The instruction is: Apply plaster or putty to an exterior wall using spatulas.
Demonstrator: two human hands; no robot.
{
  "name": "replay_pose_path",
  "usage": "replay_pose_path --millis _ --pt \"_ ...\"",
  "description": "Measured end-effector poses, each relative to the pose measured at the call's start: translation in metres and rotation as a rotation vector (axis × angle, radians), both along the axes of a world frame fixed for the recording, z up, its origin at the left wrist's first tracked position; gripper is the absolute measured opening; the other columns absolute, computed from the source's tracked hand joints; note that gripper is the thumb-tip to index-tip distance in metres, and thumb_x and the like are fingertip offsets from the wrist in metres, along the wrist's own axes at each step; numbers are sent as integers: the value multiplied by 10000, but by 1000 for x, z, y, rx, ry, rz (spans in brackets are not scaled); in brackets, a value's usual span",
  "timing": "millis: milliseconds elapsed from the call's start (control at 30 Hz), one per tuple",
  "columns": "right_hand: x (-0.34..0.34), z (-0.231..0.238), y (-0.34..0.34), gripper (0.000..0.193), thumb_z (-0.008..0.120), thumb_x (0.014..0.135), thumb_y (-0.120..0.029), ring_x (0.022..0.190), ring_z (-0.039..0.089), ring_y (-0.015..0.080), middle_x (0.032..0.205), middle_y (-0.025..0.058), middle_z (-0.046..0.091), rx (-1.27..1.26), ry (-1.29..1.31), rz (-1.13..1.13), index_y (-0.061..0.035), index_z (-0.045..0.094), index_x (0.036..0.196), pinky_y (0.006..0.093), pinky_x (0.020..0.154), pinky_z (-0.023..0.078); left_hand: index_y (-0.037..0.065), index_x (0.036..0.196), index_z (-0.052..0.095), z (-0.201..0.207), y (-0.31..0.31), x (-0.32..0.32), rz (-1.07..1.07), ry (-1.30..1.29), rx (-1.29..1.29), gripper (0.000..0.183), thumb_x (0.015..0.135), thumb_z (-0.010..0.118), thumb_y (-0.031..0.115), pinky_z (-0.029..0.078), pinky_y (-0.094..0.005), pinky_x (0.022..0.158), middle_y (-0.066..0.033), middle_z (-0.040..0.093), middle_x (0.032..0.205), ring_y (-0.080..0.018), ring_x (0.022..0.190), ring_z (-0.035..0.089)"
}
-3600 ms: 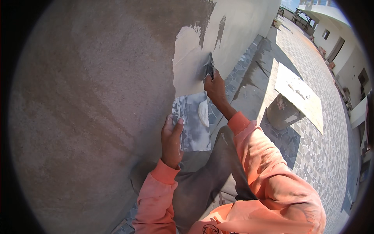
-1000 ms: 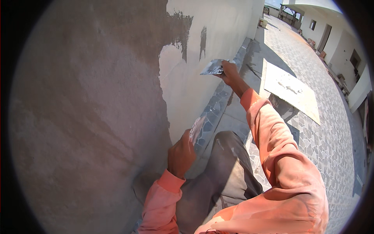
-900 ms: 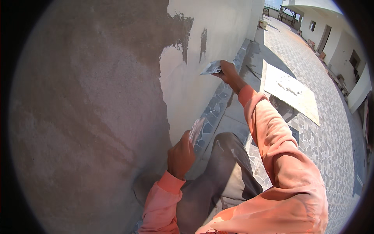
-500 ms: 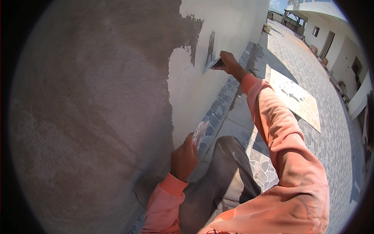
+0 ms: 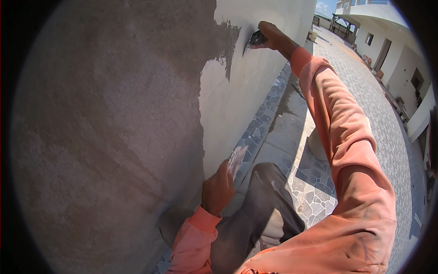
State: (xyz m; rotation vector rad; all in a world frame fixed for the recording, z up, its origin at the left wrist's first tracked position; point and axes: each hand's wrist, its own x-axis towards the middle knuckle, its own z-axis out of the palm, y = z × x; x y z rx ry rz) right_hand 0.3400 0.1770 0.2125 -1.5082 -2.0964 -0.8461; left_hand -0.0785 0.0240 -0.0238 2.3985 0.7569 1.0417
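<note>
Grey scraper [image 5: 253,42] in right hand [image 5: 270,35], long axis diagonal, tip down-left.

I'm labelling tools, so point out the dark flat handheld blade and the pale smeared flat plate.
Dark flat handheld blade [image 5: 254,40]: head view, middle of its visible face.
Pale smeared flat plate [image 5: 236,160]: head view, middle of its visible smeared part.

No legible text, labels, numbers or signs. Closest thing: dark print [image 5: 258,271] on the orange shirt [image 5: 319,246], cut off by the bottom edge of view. Too little showing to read.
</note>
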Motion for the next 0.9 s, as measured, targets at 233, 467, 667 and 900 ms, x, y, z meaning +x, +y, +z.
replay_pose_path --millis 233,467,667,900 --pt "3 70 -8 725 879 563 -479 661 426 200 751 119 437 159 -223 146 8 384 772 332 563 409 6 1171 506 2 -1 1 12 -52 -22 319 858 546 50 491 -440 556 -227 625 763 -392 651 621" --pt "-8 8 -55 240 535 870 -165 871 641 270 993 161 592 -162 1772 13 36 493 995 401 725 586 17 1188 485 -1 2 0 15 -120 -55 338 856 541 51 471 -461 541 -241 612 728 -419 646 606" --pt "-33 -139 -62 228 470 840 -43 820 674 318 944 185 638 -280 1905 -255 88 559 1004 453 700 598 20 1180 488 -6 4 1 13 -69 -64 319 867 535 65 463 -477 546 -247 613 734 -424 647 603" --pt "-34 -186 -30 174 574 820 6 846 684 274 952 190 665 -512 1624 9 132 541 937 398 742 596 28 1189 481 -8 3 2 13 -56 -95 326 870 538 68 469 -477 560 -241 623 755 -421 667 610"
